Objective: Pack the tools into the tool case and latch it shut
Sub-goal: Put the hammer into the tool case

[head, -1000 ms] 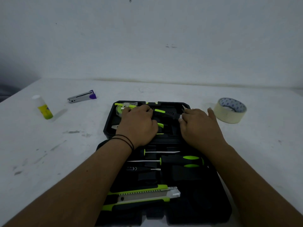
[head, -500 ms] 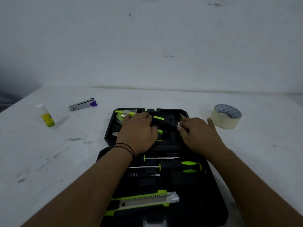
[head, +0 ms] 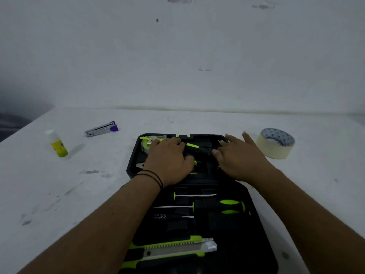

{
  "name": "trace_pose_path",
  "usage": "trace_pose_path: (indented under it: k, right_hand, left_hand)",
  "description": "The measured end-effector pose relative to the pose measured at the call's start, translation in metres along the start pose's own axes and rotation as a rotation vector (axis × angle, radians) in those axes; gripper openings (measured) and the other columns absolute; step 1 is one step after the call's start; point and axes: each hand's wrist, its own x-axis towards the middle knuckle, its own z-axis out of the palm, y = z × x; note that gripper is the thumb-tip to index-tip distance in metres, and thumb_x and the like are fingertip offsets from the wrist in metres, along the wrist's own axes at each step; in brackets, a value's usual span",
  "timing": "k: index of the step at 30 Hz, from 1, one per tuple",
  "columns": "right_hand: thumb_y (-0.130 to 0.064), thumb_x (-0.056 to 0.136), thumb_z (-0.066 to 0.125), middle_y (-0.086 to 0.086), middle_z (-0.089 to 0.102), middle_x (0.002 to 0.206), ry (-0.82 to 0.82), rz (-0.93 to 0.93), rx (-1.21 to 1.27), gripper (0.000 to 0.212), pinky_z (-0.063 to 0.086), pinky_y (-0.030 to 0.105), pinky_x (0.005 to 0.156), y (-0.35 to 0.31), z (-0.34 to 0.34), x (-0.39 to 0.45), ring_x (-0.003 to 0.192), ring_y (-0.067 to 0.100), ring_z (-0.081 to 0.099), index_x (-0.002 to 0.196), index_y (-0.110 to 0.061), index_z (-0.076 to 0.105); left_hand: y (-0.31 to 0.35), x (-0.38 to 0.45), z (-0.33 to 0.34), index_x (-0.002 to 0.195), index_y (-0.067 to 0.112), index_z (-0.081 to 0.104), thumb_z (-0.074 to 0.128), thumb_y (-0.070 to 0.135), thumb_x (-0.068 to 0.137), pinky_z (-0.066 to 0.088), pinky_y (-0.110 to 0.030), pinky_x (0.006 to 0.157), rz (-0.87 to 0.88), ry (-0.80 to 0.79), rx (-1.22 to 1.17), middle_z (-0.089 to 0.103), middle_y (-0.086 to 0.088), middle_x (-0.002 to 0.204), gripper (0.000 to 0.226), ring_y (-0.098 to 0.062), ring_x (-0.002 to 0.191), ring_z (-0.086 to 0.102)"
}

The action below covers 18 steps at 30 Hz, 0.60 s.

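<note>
The black tool case (head: pixel 249 244) lies open and flat on the white table. In its far half my left hand (head: pixel 169 161) lies palm down, fingers and thumb closed around a black-and-green handled tool (head: pixel 199 148). A green tape measure (head: pixel 145 144) shows just left of its fingers. My right hand (head: pixel 241 159) rests at that tool's right end with fingers spread toward the case's far right corner. The near half holds a thin screwdriver (head: pixel 195 195), a large screwdriver (head: pixel 219 206) and a green utility knife (head: pixel 169 250). Other tools under my hands are hidden.
A roll of beige tape (head: pixel 275 147) sits right of the case, close to my right hand. A stapler (head: pixel 101 129) and a glue stick (head: pixel 57 144) lie at the far left. A wall stands behind the table's far edge.
My right hand has slid toward the case's far right corner and spread its fingers. My left hand stays on the tool. The view has tilted up slightly.
</note>
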Motion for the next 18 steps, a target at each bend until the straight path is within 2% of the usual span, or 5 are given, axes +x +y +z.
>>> trace_pose_path:
  k: [4,9,11,14,18]
  right_hand:
    - [-0.032,0.098,0.019,0.002,0.031,0.150,-0.008,0.032,0.044,0.043,0.010,0.055,0.111,-0.001,0.003,-0.005,0.141,0.019,0.017,0.131,-0.022,0.043]
    - [-0.038,0.098,0.016,-0.006,0.008,0.156,-0.011,0.161,0.327,0.050,0.005,0.048,0.114,-0.002,0.019,-0.018,0.143,0.015,0.005,0.145,-0.020,0.022]
    - [-0.038,0.097,0.015,-0.003,0.016,0.155,0.073,0.179,0.301,0.051,0.011,0.047,0.113,-0.006,0.022,-0.020,0.142,0.017,0.012,0.140,-0.017,0.032]
    - [-0.039,0.095,0.016,0.002,0.038,0.144,0.196,0.216,0.230,0.049,0.030,0.045,0.103,-0.012,0.023,-0.027,0.129,0.022,0.037,0.118,-0.016,0.052]
    - [-0.038,0.097,0.023,0.001,0.039,0.141,0.174,0.211,0.287,0.039,0.035,0.043,0.097,-0.011,0.021,-0.038,0.121,0.023,0.044,0.116,-0.020,0.052]
  left_hand:
    - [0.000,-0.006,0.000,0.127,0.012,0.053,0.005,0.049,0.064,0.024,-0.033,0.105,0.021,0.010,-0.003,0.052,-0.002,0.132,0.087,-0.019,0.121,0.045]
    - [0.003,-0.010,0.000,0.129,0.013,0.052,0.020,0.040,0.077,0.021,-0.034,0.109,-0.006,0.033,-0.031,0.050,-0.003,0.138,0.067,-0.018,0.127,0.042]
    - [0.003,-0.011,0.000,0.121,0.012,0.058,0.016,0.042,0.074,0.026,-0.035,0.105,-0.010,0.062,-0.037,0.055,-0.006,0.130,0.070,-0.021,0.120,0.046]
    - [0.004,-0.012,-0.001,0.115,0.011,0.061,0.014,0.045,0.069,0.032,-0.034,0.099,-0.022,0.077,-0.045,0.059,-0.006,0.119,0.074,-0.023,0.111,0.050]
    - [0.004,-0.011,-0.005,0.120,0.011,0.060,0.010,0.046,0.067,0.032,-0.031,0.101,-0.030,0.064,-0.034,0.059,-0.005,0.124,0.081,-0.021,0.113,0.052]
